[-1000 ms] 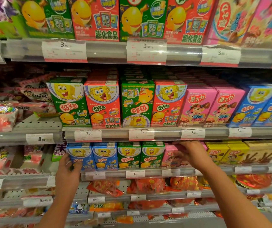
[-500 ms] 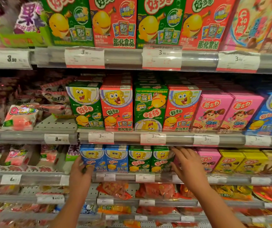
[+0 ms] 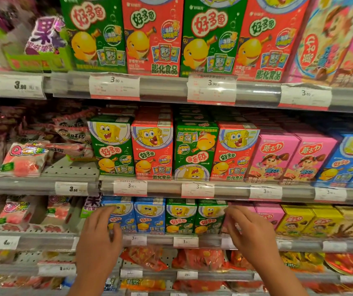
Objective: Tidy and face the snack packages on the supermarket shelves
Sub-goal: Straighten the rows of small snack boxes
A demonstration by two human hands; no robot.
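On the third shelf down stands a row of small snack boxes: two blue boxes (image 3: pixel 148 216), two green boxes (image 3: pixel 180 217), then pink boxes (image 3: pixel 270 213) and yellow boxes (image 3: pixel 297 221). My left hand (image 3: pixel 99 236) lies over the left edge of the leftmost blue box (image 3: pixel 125 216), fingers loosely curved on its front. My right hand (image 3: pixel 251 233) hovers at the right edge of the second green box (image 3: pixel 209 218) and covers the first pink box, fingers loosely curled and holding nothing. One shelf up, a green box (image 3: pixel 194 150) stands upside down among upright red boxes (image 3: pixel 153 146).
Price-tag rails (image 3: pixel 197 190) run along each shelf front. Soft candy bags (image 3: pixel 24 159) lie loosely at the left on perforated shelf (image 3: pixel 70 168). Large boxes (image 3: pixel 152 35) fill the top shelf. Red bagged snacks (image 3: pixel 147 258) sit below my hands.
The view has drawn closer to the shelves. My left hand moved right onto the leftmost blue box; my right hand drew back slightly from the pink boxes, fingers now curled.
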